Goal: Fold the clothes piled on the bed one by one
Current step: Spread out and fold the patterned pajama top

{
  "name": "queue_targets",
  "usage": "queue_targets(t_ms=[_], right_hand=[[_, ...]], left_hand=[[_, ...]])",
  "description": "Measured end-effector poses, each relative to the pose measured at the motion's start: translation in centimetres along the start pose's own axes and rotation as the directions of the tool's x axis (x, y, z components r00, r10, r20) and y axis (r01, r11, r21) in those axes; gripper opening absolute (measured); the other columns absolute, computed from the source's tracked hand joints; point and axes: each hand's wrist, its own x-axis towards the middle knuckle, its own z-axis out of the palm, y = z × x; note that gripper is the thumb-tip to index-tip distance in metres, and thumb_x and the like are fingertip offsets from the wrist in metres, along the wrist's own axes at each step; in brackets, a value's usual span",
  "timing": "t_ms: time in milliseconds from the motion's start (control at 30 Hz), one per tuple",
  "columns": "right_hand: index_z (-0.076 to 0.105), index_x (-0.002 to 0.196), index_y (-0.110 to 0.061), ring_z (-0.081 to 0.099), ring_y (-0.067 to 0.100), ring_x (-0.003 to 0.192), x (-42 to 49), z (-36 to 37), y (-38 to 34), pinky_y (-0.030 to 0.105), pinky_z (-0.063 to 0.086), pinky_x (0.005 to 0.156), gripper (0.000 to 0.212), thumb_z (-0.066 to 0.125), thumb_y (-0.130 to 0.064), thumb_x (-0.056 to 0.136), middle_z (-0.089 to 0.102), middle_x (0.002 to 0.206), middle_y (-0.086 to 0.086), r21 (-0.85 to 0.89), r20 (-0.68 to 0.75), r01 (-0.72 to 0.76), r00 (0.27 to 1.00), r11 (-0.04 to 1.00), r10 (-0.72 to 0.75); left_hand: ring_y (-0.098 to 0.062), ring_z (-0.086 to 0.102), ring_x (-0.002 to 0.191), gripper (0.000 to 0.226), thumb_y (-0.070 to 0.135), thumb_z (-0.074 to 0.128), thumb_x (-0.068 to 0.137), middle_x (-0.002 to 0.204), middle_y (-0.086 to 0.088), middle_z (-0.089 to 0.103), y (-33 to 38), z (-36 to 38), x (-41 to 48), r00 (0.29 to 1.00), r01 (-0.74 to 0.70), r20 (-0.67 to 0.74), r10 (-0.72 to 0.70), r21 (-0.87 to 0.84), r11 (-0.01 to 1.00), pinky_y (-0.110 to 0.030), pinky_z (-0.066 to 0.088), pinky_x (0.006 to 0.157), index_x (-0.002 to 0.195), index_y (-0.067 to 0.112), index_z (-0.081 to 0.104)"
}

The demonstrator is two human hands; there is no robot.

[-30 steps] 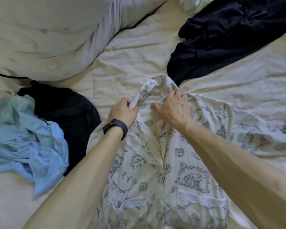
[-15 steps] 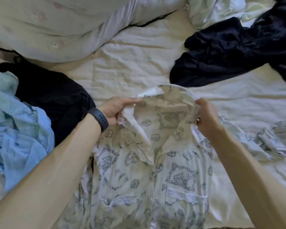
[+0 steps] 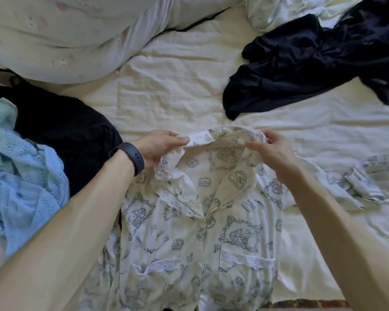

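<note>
Left hand (image 3: 158,148): pinches the shirt (image 3: 195,232) collar's left end.
Right hand (image 3: 272,151): fingers curled on the collar's right end.
Shirt: front up, below both hands.

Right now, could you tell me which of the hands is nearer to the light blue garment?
Left. The left hand pinches the printed shirt at its collar, with the black garment between it and the light blue garment; the right hand holds the collar's other end, farther away.
</note>
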Motion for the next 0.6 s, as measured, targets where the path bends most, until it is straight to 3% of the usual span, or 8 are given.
queue_targets(t_ms=[67, 133, 267, 333, 367, 433, 500, 600], right_hand=[[0.066, 0.085, -0.031, 0.076, 0.024, 0.073, 0.5, 0.3, -0.3, 0.048, 0.063, 0.070, 0.016, 0.077, -0.030, 0.075, 0.075, 0.085, 0.000, -0.139, -0.052, 0.029, 0.998, 0.990, -0.037], [0.061, 0.082, -0.026, 0.073, 0.027, 0.075, 1.0, 0.7, -0.8, 0.047, 0.060, 0.066, 0.012, 0.069, -0.026, 0.073, 0.072, 0.079, 0.002, -0.199, -0.091, 0.055, 0.993, 0.978, -0.075], [0.055, 0.089, -0.020, 0.057, 0.025, 0.070, 1.5, 0.8, -0.8, 0.034, 0.041, 0.056, 0.010, 0.056, -0.019, 0.079, 0.063, 0.075, 0.001, -0.309, -0.168, 0.073, 0.977, 0.948, -0.130], [0.049, 0.081, -0.016, 0.051, 0.026, 0.071, 1.5, 0.8, -0.8, 0.038, 0.039, 0.059, 0.002, 0.050, -0.015, 0.082, 0.057, 0.073, 0.002, -0.328, -0.240, 0.137, 0.945, 0.935, -0.223], [0.044, 0.076, -0.017, 0.046, 0.023, 0.070, 1.4, 1.0, -0.9, 0.038, 0.036, 0.059, 0.009, 0.047, -0.013, 0.083, 0.051, 0.071, 0.000, -0.319, -0.297, 0.199, 0.908, 0.927, -0.297], [0.036, 0.070, -0.020, 0.037, 0.013, 0.064, 1.1, 2.1, -1.4, 0.029, 0.030, 0.055, 0.021, 0.043, -0.006, 0.083, 0.042, 0.068, -0.005, -0.309, -0.377, 0.327, 0.820, 0.893, -0.431], [0.035, 0.072, -0.022, 0.033, 0.007, 0.062, 0.6, 3.9, -1.5, 0.023, 0.027, 0.055, 0.025, 0.044, -0.001, 0.082, 0.039, 0.070, -0.008, -0.319, -0.366, 0.388, 0.791, 0.865, -0.490], [0.051, 0.084, -0.013, 0.046, 0.017, 0.070, 0.8, 6.2, -0.3, 0.036, 0.037, 0.064, 0.013, 0.063, -0.010, 0.088, 0.049, 0.076, -0.005, -0.258, -0.235, 0.369, 0.872, 0.893, -0.429]], left_hand=[[-0.027, 0.068, 0.090, 0.041, 0.024, 0.081, 0.080, 0.100, -0.007, 0.073, 1.0, 0.5, 0.7, 0.998, 0.048, -0.046, -0.036, 0.297, 0.954, -0.039, 0.055, 0.088, 0.119, 0.014, 0.070], [-0.025, 0.071, 0.086, 0.032, 0.028, 0.083, 0.078, 0.097, -0.004, 0.075, 2.1, 1.1, 1.4, 0.994, 0.098, -0.092, -0.058, 0.534, 0.840, -0.034, 0.058, 0.073, 0.107, 0.020, 0.074], [-0.019, 0.055, 0.057, 0.016, 0.026, 0.077, 0.076, 0.066, 0.001, 0.064, 3.6, 2.3, 2.2, 0.967, 0.121, -0.240, 0.084, 0.723, 0.680, -0.021, 0.040, 0.049, 0.074, 0.016, 0.064], [-0.017, 0.049, 0.058, 0.015, 0.029, 0.066, 0.083, 0.071, 0.002, 0.058, 4.1, 2.6, 2.6, 0.859, 0.103, -0.393, 0.329, 0.760, 0.641, -0.026, 0.034, 0.052, 0.081, 0.018, 0.056], [-0.016, 0.045, 0.059, 0.014, 0.030, 0.059, 0.087, 0.073, 0.004, 0.052, 4.3, 2.8, 2.8, 0.750, 0.082, -0.472, 0.463, 0.761, 0.644, -0.029, 0.032, 0.055, 0.088, 0.019, 0.051], [-0.015, 0.046, 0.056, 0.012, 0.026, 0.049, 0.092, 0.076, 0.005, 0.048, 4.6, 3.7, 3.3, 0.574, -0.039, -0.611, 0.546, 0.645, 0.763, -0.028, 0.033, 0.053, 0.100, 0.019, 0.043], [-0.022, 0.064, 0.049, 0.011, 0.021, 0.046, 0.097, 0.084, -0.001, 0.059, 4.4, 5.4, 4.0, 0.652, -0.189, -0.655, 0.383, 0.348, 0.918, -0.025, 0.044, 0.045, 0.105, 0.016, 0.042], [-0.027, 0.074, 0.060, 0.011, 0.017, 0.051, 0.099, 0.101, -0.007, 0.063, 2.8, 7.7, 5.1, 0.857, -0.170, -0.476, 0.199, 0.104, 0.980, -0.034, 0.058, 0.049, 0.104, 0.020, 0.042]])
